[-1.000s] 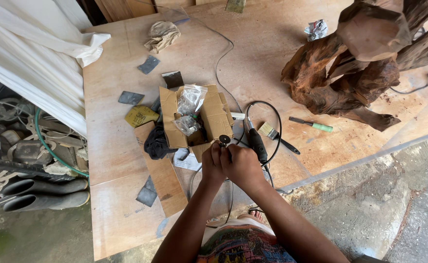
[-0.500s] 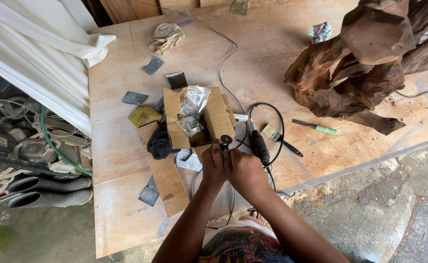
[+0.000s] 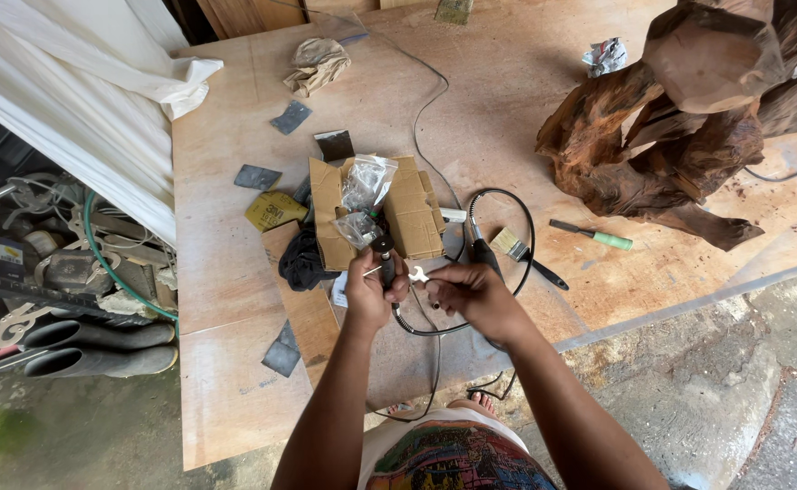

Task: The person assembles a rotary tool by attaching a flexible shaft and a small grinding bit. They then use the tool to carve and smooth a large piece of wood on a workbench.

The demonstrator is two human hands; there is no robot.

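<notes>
My left hand point(image 3: 373, 289) grips the black handpiece point(image 3: 385, 254) of a flexible-shaft rotary tool, tip pointing away from me. Its black cable point(image 3: 435, 332) curves off below my hands. My right hand point(image 3: 471, 292) holds a small silver wrench point(image 3: 418, 274) against the handpiece, just right of my left hand. Both hands hover over the plywood table point(image 3: 226, 381) near its front edge. Right behind them lies an opened cardboard box point(image 3: 412, 213) with clear plastic bags point(image 3: 364, 195) on it.
A large brown carved wood root point(image 3: 689, 136) stands at the back right. A paintbrush point(image 3: 516, 249) and a green-handled tool point(image 3: 598, 236) lie right of my hands. Sandpaper scraps point(image 3: 282, 356), a dark cloth point(image 3: 306, 261) and crumpled paper point(image 3: 318, 62) are scattered about. Clutter and hose lie left, off the table.
My hands have drawn slightly apart and the small wrench now shows between them at the handpiece. The view has shifted a little; nothing on the table moved.
</notes>
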